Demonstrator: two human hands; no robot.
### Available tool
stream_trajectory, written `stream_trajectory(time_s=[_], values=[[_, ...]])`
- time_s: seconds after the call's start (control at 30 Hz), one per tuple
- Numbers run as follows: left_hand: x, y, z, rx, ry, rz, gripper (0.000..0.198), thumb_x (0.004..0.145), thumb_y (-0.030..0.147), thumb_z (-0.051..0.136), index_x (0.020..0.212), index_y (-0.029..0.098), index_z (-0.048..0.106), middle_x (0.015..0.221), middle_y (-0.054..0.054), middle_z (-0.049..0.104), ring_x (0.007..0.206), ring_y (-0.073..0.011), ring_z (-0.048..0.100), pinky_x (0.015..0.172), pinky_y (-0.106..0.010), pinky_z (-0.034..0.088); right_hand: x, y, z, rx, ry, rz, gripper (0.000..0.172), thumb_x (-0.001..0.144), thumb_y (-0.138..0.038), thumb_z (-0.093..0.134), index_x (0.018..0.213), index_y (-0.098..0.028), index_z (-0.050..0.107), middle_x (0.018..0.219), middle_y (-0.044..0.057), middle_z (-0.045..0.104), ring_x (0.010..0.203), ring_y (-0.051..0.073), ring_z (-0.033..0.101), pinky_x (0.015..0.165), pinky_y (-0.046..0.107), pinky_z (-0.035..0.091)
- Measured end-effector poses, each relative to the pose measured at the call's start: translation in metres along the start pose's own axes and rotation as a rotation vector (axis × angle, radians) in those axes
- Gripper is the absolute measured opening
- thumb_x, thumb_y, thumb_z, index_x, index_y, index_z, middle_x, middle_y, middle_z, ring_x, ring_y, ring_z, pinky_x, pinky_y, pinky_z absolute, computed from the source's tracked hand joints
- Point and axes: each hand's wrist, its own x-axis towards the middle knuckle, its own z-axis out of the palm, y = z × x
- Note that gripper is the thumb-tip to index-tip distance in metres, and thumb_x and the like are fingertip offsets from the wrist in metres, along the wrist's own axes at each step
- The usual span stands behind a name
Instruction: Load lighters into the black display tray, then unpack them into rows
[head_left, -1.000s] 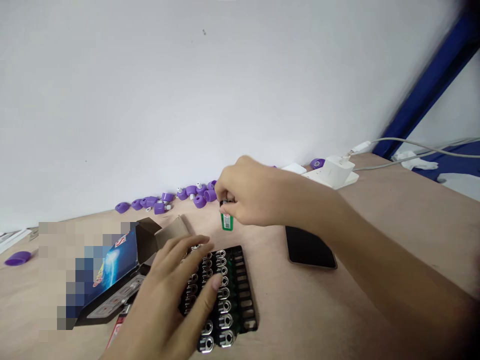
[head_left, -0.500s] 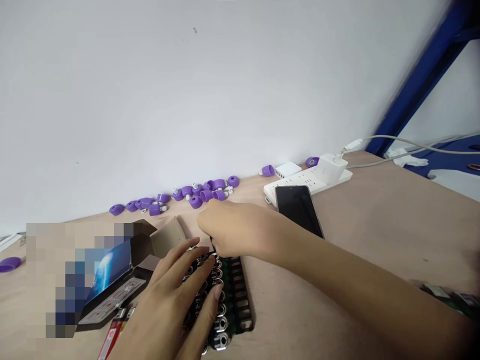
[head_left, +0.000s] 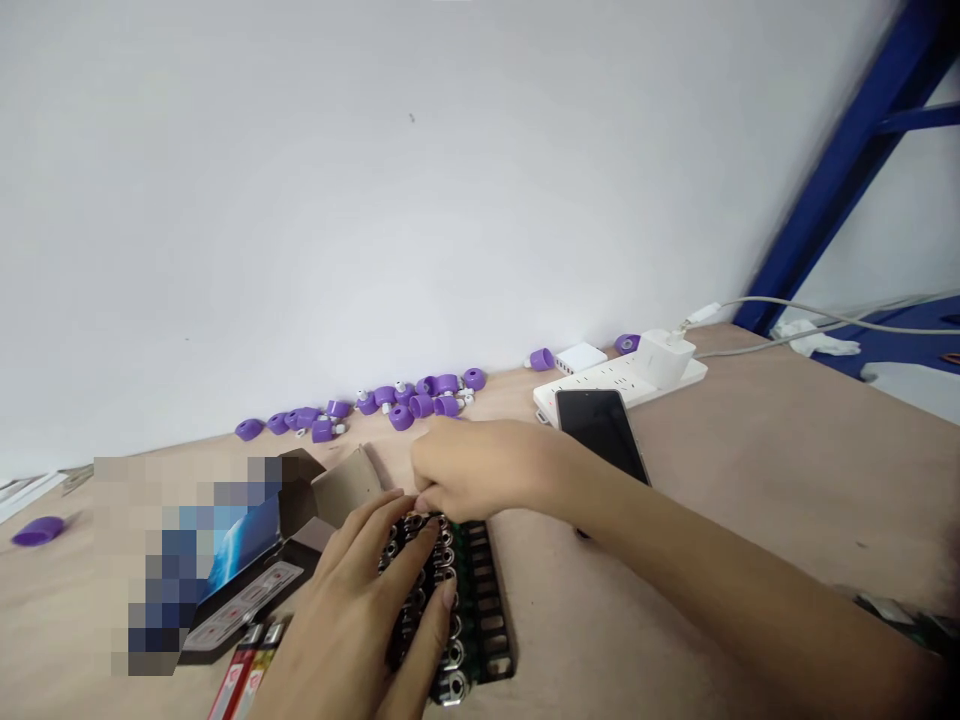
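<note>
Rows of metal-topped pieces, which look like lighter heads [head_left: 453,654], stand in a black tray [head_left: 501,635] with green showing inside it and a slotted right side. My left hand [head_left: 345,600] lies over these tops from the left, its fingers spread and touching them. At the tray's far end is my right hand [head_left: 457,462], its fingers curled closed; what they hold, if anything, is hidden. Beside my left hand lie a red lighter [head_left: 237,675] and a yellowish lighter [head_left: 262,660]. An open cardboard box [head_left: 300,560] with a blue printed panel sits to the left.
Several purple cups with white fittings [head_left: 401,417] lie along the wall. A phone [head_left: 600,425] leans against a white power strip [head_left: 619,380] with a charger [head_left: 665,358] plugged in. Another purple piece [head_left: 37,531] is at far left. Green boards [head_left: 900,620] lie at right.
The view has tilted slightly, so everything sits lower and further right. My right hand has moved closer to my left fingertips at the tray's far end. My left hand stays over the tops.
</note>
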Motion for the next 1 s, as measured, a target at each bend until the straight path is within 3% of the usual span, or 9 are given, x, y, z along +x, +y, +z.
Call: stream_trajectory(time_s=[0.13, 0.33, 0.5, 0.6, 0.7, 0.77, 0.9, 1.0], values=[[0.0, 0.005, -0.005, -0.092, -0.061, -0.063, 0.034, 0.096, 0.031, 0.046, 0.119, 0.018, 0.067, 0.128, -0.016, 0.064, 0.125, -0.033, 0.058, 0.097, -0.051, 0.058, 0.0, 0.003, -0.001, -0.06, -0.005, 0.022, 0.02, 0.084, -0.011, 0.053, 0.071, -0.012, 0.069, 0.059, 0.002, 0.059, 0.047, 0.012, 0.045, 0.043, 0.026, 0.032], [-0.003, 0.003, -0.008, -0.158, -0.135, -0.12, 0.036, 0.098, 0.033, 0.044, 0.123, 0.02, 0.066, 0.128, -0.015, 0.064, 0.122, -0.0318, 0.06, 0.097, -0.051, 0.058, -0.005, -0.003, 0.002, -0.111, -0.03, 0.052, 0.022, 0.094, -0.021, 0.057, 0.075, -0.013, 0.067, 0.067, -0.001, 0.063, 0.053, 0.01, 0.054, 0.049, 0.022, 0.042], [-0.008, 0.002, -0.005, -0.118, -0.114, -0.097, 0.039, 0.098, 0.035, 0.044, 0.126, 0.02, 0.065, 0.129, -0.016, 0.064, 0.124, -0.0335, 0.06, 0.098, -0.055, 0.057, -0.004, -0.009, 0.007, -0.132, -0.034, 0.089, 0.022, 0.096, -0.031, 0.062, 0.081, -0.014, 0.066, 0.073, -0.002, 0.065, 0.059, 0.011, 0.059, 0.057, 0.025, 0.049], [-0.01, 0.002, 0.0, -0.091, -0.08, -0.087, 0.039, 0.098, 0.035, 0.044, 0.128, 0.019, 0.064, 0.134, -0.016, 0.062, 0.128, -0.0335, 0.057, 0.099, -0.054, 0.056, -0.003, -0.004, 0.007, -0.116, 0.003, 0.077, 0.02, 0.091, -0.028, 0.062, 0.08, -0.012, 0.07, 0.071, 0.003, 0.068, 0.06, 0.014, 0.06, 0.052, 0.026, 0.045], [-0.012, 0.0, 0.008, -0.021, 0.033, -0.022, 0.039, 0.098, 0.034, 0.045, 0.129, 0.018, 0.062, 0.146, -0.017, 0.054, 0.133, -0.0339, 0.053, 0.099, -0.053, 0.057, -0.008, 0.003, -0.006, -0.1, 0.105, 0.042, 0.026, 0.088, -0.036, 0.064, 0.087, -0.013, 0.074, 0.077, 0.007, 0.072, 0.064, 0.017, 0.062, 0.051, 0.026, 0.041], [-0.013, -0.001, 0.012, 0.035, 0.07, 0.031, 0.038, 0.098, 0.034, 0.046, 0.129, 0.019, 0.061, 0.148, -0.017, 0.052, 0.132, -0.034, 0.055, 0.096, -0.052, 0.059, -0.02, 0.004, -0.024, -0.101, 0.212, 0.036, 0.029, 0.091, -0.039, 0.06, 0.093, -0.014, 0.074, 0.082, 0.008, 0.073, 0.065, 0.016, 0.063, 0.053, 0.026, 0.041], [-0.012, -0.003, 0.013, 0.042, 0.036, 0.126, 0.039, 0.099, 0.032, 0.045, 0.133, 0.014, 0.055, 0.137, -0.016, 0.063, 0.125, -0.0312, 0.061, 0.095, -0.049, 0.06, -0.068, 0.003, -0.065, -0.183, 0.453, 0.145, 0.03, 0.091, -0.035, 0.059, 0.102, -0.012, 0.073, 0.087, 0.012, 0.072, 0.067, 0.019, 0.062, 0.056, 0.03, 0.039], [-0.013, -0.009, 0.017, -0.001, 0.035, 0.161, 0.043, 0.099, 0.037, 0.046, 0.135, 0.013, 0.052, 0.135, -0.015, 0.064, 0.125, -0.0336, 0.06, 0.099, -0.053, 0.055, -0.121, 0.016, -0.067, -0.332, 0.576, 0.266, 0.026, 0.09, -0.04, 0.059, 0.092, -0.019, 0.075, 0.08, 0.007, 0.072, 0.066, 0.019, 0.063, 0.057, 0.029, 0.038]])
